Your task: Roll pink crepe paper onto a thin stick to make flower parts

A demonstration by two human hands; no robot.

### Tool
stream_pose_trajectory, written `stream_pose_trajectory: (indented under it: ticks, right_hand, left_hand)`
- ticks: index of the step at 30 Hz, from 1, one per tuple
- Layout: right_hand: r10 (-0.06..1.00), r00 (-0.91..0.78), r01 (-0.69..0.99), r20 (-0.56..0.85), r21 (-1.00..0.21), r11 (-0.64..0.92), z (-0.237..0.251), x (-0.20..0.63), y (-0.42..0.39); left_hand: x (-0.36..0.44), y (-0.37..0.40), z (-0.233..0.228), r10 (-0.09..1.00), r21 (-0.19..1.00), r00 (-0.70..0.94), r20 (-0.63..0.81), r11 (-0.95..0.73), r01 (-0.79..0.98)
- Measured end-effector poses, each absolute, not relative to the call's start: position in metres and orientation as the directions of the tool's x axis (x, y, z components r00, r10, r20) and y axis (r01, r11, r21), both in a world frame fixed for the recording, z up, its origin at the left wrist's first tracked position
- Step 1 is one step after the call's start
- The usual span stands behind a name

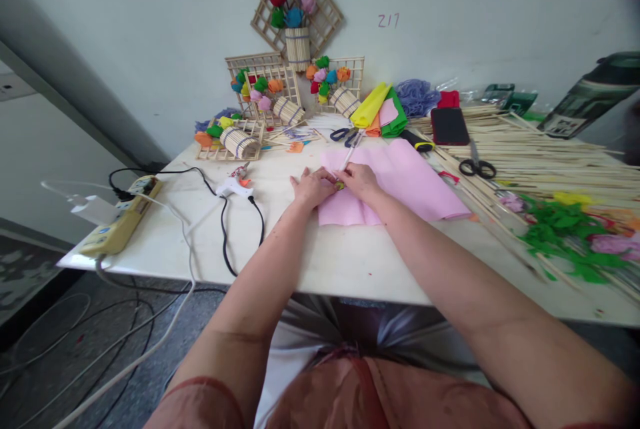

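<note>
A sheet of pink crepe paper [415, 179] lies spread in front of me. My left hand [316, 187] rests on its left edge, palm down, with fingers spread. In my right hand [361, 181] is a slim white pen [347, 159], its upper end pointing away from me. Its tip is hidden by the fingers. A small yellowish piece [340, 185] lies on the paper between my two hands; I cannot make out what it is. Black-handled scissors [345, 137] lie just beyond the paper.
Left are a white glue gun [235, 187] with a black cord and a power strip [123, 219]. Behind stand stick lattices with paper flowers [270, 85] and folded coloured paper [370, 105]. Right are wooden sticks [540, 149], a phone [450, 127], more scissors [477, 165] and green paper scraps [563, 232].
</note>
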State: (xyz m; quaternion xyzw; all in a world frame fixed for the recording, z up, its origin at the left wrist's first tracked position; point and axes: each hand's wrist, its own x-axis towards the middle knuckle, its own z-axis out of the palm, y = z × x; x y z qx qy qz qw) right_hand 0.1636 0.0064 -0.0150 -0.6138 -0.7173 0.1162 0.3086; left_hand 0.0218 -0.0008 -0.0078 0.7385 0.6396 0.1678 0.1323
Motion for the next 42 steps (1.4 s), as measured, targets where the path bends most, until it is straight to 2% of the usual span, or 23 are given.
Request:
stream_pose_trajectory:
  ticks: [12,23,30,42]
  right_hand:
    - [0.943,-0.075,0.841,0.324,-0.487,0.235,-0.0126,0.1612,0.0035]
    - [0.935,-0.049,0.802,0.352,-0.545,0.247,-0.0112,0.1639,0.0026]
    - [0.950,-0.020,0.835,0.311,-0.517,0.187,-0.0103,0.1681,0.0004]
    - [0.956,-0.028,0.843,0.291,-0.507,0.179,-0.0096,0.1673,0.0020]
  left_hand:
    - [0.0210,-0.0018,-0.0069,0.990,0.450,0.122,0.078,-0.144,0.882]
    - [0.0211,0.0006,-0.0084,0.989,0.422,0.124,0.079,-0.146,0.895]
    - [0.0210,0.0008,-0.0092,0.989,0.428,0.119,0.087,-0.145,0.892]
    - [0.0216,-0.0005,-0.0070,0.989,0.427,0.122,0.077,-0.144,0.893]
